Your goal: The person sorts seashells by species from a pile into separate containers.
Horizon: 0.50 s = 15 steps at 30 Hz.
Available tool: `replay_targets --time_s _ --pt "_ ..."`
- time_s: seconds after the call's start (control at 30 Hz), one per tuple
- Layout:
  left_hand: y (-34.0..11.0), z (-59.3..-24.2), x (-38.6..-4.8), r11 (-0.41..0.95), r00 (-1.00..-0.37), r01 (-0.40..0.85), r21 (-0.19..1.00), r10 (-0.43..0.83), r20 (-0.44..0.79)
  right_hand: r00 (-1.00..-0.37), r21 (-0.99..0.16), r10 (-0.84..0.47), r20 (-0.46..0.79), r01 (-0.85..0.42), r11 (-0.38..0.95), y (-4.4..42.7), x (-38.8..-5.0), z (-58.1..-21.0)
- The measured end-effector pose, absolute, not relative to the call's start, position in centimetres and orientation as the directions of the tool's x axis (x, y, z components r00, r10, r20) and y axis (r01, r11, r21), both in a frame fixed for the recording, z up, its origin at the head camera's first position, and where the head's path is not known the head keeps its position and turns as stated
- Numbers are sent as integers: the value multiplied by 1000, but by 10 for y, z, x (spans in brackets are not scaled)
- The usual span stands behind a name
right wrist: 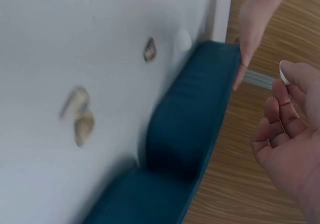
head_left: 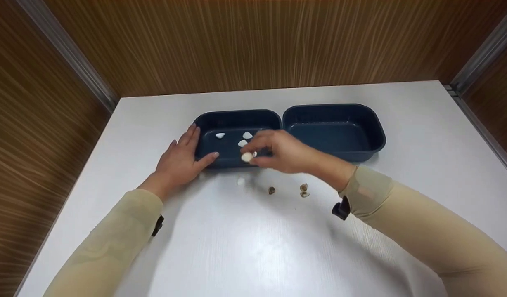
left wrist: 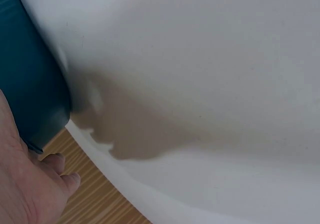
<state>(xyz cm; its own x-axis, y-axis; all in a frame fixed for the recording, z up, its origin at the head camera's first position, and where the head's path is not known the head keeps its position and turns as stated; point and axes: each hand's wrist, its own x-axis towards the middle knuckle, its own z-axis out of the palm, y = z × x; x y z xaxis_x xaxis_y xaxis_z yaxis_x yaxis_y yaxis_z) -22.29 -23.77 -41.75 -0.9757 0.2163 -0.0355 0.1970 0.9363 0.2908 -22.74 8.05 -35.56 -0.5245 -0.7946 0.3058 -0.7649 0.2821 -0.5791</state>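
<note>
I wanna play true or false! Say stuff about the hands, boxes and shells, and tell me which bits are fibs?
1. The right hand pinches a pale shell. True.
2. The brown shells are inside the left box. False: they lie on the table.
3. The left hand touches the left box. True.
4. The right box is bright red. False: it is dark blue.
5. Some white shells lie in the left box. True.
</note>
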Motion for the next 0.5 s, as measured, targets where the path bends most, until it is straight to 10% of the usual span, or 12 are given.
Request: replay_targets --time_s 0.5 --pt "-236 -417 -222 933 -977 189 307 209 -34 -696 -603 -677 239 -653 459 75 -268 -358"
